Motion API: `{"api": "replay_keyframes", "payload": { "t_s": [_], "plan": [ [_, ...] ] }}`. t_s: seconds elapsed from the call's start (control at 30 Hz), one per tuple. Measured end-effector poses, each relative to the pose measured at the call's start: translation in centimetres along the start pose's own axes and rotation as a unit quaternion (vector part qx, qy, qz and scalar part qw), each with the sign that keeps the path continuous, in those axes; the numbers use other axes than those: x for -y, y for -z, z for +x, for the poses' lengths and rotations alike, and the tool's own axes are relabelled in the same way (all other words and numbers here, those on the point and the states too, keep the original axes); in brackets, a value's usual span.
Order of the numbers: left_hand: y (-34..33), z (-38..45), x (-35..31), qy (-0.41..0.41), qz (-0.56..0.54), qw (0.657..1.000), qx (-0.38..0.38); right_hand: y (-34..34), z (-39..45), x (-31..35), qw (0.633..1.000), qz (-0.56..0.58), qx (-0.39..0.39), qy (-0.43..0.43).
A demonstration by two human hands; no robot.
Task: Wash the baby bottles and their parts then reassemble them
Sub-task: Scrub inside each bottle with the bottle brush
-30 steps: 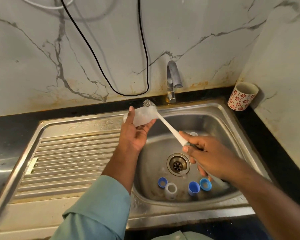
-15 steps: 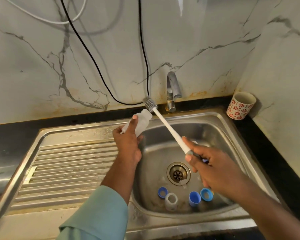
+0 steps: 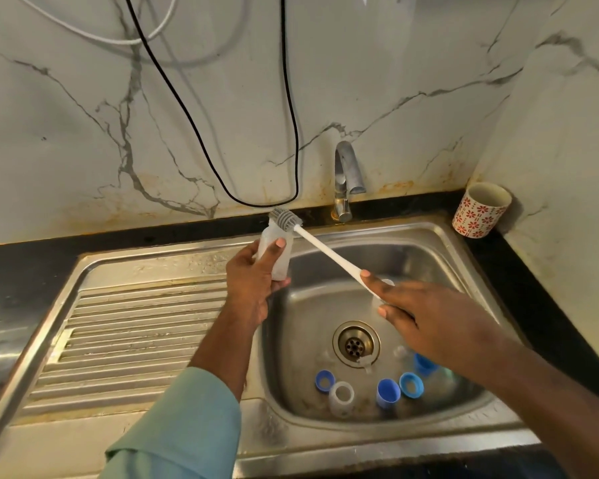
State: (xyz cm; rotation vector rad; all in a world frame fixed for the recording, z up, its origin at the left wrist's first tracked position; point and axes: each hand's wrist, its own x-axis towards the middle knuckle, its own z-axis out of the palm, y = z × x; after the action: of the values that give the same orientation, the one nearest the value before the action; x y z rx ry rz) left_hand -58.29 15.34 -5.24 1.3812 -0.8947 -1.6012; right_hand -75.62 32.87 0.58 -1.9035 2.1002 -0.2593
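My left hand [image 3: 253, 281] grips a clear baby bottle [image 3: 280, 252] upright over the left rim of the sink [image 3: 464, 257]. My right hand [image 3: 426, 316] holds the white handle of a bottle brush [image 3: 325, 250], whose grey head [image 3: 286, 219] sits at the bottle's top opening. On the sink floor lie a blue ring [image 3: 324, 380], a clear cap [image 3: 341, 397], a blue cap [image 3: 388, 392] and another blue ring [image 3: 411, 385]. More parts lie partly hidden under my right forearm.
A steel tap [image 3: 346, 181] stands behind the sink, with no water running. The drain [image 3: 356, 344] is in the sink's middle. The ridged draining board [image 3: 135, 333] lies to the left. A red-flowered cup [image 3: 481, 209] stands at the back right. A black cable [image 3: 256, 202] hangs on the wall.
My left hand has turned the bottle from tilted to upright. The brush head has come out of the bottle to its top opening.
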Motion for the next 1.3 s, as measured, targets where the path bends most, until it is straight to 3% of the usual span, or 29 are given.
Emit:
{"api": "replay_keyframes", "payload": {
  "t_s": [0.07, 0.17, 0.37, 0.6, 0.8, 1.3],
  "plan": [
    [-0.1, 0.1, 0.4, -0.004, 0.028, 1.000, 0.007, -0.1, 1.0, 0.4, 1.000, -0.015, 0.007, 0.009],
    [0.4, 0.8, 0.3, -0.059, -0.004, 0.997, -0.058, -0.4, 1.6, 1.0, 1.000, -0.008, 0.001, 0.014],
    [0.2, 0.6, 0.7, -0.146, 0.045, 0.986, -0.066, -1.3, 1.6, 3.3, 0.982, 0.185, -0.003, -0.031],
    [-0.1, 1.2, 1.1, -0.246, 0.150, 0.955, -0.066, 0.2, 0.9, 5.0, 0.921, 0.373, 0.044, -0.106],
    [0.3, 1.7, 1.7, -0.234, 0.180, 0.955, -0.039, 0.5, 0.6, 5.2, 0.868, 0.469, 0.065, -0.151],
    [1.1, 2.9, 0.4, -0.236, 0.238, 0.942, 0.000, 0.9, 1.3, 4.4, 0.834, 0.518, 0.085, -0.171]
  ]
}}
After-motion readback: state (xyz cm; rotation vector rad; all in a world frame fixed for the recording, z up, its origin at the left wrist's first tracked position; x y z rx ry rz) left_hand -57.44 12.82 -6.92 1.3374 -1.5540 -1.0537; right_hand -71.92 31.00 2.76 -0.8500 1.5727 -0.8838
